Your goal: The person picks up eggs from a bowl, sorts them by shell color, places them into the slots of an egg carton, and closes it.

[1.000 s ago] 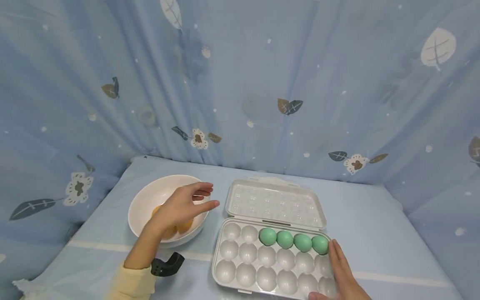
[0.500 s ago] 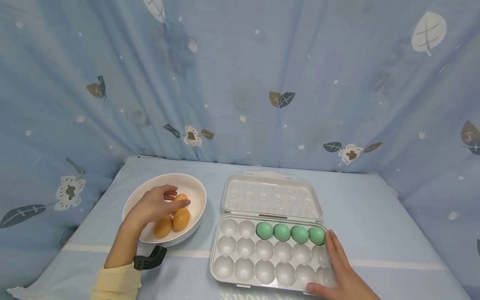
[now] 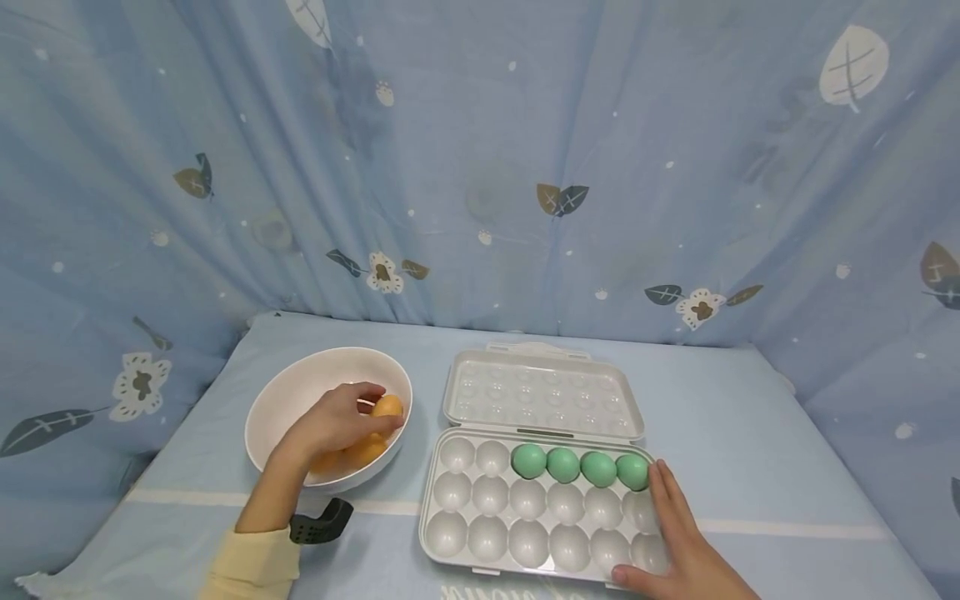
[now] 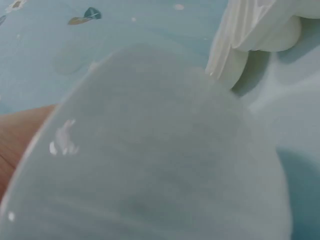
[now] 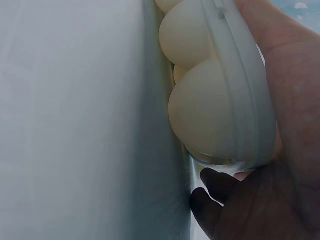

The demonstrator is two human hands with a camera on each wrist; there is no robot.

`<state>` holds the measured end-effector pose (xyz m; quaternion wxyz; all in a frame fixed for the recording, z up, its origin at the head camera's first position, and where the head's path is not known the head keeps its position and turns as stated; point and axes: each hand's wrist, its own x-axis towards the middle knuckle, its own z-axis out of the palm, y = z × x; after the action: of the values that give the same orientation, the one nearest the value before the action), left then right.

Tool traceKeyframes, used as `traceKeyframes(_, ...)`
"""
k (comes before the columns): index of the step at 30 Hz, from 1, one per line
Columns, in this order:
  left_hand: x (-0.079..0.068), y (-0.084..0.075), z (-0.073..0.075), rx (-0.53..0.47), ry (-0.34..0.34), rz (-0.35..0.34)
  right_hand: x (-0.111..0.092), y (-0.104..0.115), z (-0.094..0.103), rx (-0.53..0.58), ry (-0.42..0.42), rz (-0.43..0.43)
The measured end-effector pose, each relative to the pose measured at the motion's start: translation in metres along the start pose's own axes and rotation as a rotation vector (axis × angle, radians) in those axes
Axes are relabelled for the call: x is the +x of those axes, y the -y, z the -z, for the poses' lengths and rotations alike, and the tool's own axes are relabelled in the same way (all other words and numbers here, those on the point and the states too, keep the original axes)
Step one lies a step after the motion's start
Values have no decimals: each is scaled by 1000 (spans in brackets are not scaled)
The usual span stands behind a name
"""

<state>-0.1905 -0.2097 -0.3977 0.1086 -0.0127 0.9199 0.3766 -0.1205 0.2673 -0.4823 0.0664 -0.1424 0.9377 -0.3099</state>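
My left hand (image 3: pixel 337 421) reaches into a large white bowl (image 3: pixel 281 400) and pinches an orange egg (image 3: pixel 387 406) between thumb and fingers near the bowl's right wall. Other orange eggs (image 3: pixel 365 451) lie under this hand, partly hidden by it. In the left wrist view the outside of the bowl (image 4: pixel 160 150) covers most of the picture. My right hand (image 3: pixel 686 546) holds the right end of an opened egg box (image 3: pixel 489 543), fingers along its side and thumb at the front corner. Several green eggs (image 3: pixel 563 465) sit in the back row, at its right part.
The box's clear-grey lid (image 3: pixel 543 396) is folded back flat behind the cups. A light blue cloth (image 3: pixel 750 450) covers the table. Patterned blue curtains (image 3: pixel 465 167) stand behind and at both sides. A black wrist mount (image 3: pixel 322 523) sticks out from the left wrist.
My left hand first went left and down into the bowl. It then moved right, and the orange egg shifted right with it. The right hand stays at the box's end.
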Motion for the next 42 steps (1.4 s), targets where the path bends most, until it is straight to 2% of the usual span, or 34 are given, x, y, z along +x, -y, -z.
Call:
traceKeyframes(8, 2, 1, -3, -59, 10, -41, -1, 1, 0, 4, -11, 23)
traceKeyframes(15, 3, -1, -2, -135, 6, -117, -2, 0, -1, 5, -26, 46)
traceKeyframes(22, 3, -6, -1, -115, -75, -122, -3, 0, -2, 7, -29, 51)
traceKeyframes(28, -3, -16, 1, -135, -121, -130, -4, -1, -2, 7, -38, 54)
traceKeyframes(32, -7, -25, 1, -154, -131, -175, -5, -3, -2, 10, -43, 58)
traceKeyframes(37, -11, -35, -6, -176, -124, -253, -5, -2, -1, 22, -24, 29)
traceKeyframes(42, -11, -43, -21, -221, -100, -297, -3, 0, -1, 16, -4, 8)
